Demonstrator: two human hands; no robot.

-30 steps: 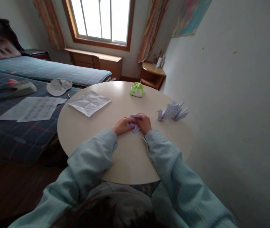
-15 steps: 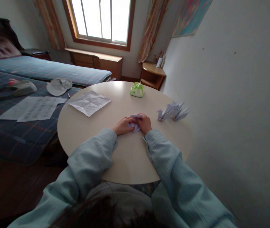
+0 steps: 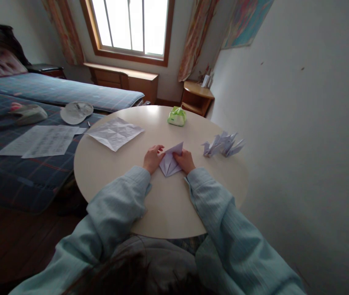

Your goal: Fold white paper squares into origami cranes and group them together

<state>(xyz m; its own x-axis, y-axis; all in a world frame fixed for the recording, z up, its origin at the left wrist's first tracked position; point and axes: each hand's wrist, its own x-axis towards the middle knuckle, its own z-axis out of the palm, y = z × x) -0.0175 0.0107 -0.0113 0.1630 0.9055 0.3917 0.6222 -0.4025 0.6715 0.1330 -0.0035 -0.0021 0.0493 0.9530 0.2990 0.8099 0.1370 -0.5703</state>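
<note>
A sheet of white paper folded into a small kite-like shape (image 3: 169,164) lies on the round table between my hands, with a raised flap pointing up and away. My right hand (image 3: 186,160) is closed on its right side, thumb on top of the folds. At the left corner, my left hand (image 3: 153,158) pinches the edge near the thumb, its upper fingers curled and lifted off the paper. The undersides of both grips are hidden. Several folded paper cranes (image 3: 223,144) stand together to the right of my hands.
A creased, unfolded white sheet (image 3: 115,133) lies on the left of the cream table (image 3: 168,217). At the far edge sits a green tissue pack (image 3: 177,116). Printed sheets (image 3: 43,140) and a white cap (image 3: 76,112) rest on the bed at left. A wall borders the right.
My left hand has drawn back to the left and its fingers have lifted. The folded paper has come into fuller view, with its flap raised; my right hand still holds it.
</note>
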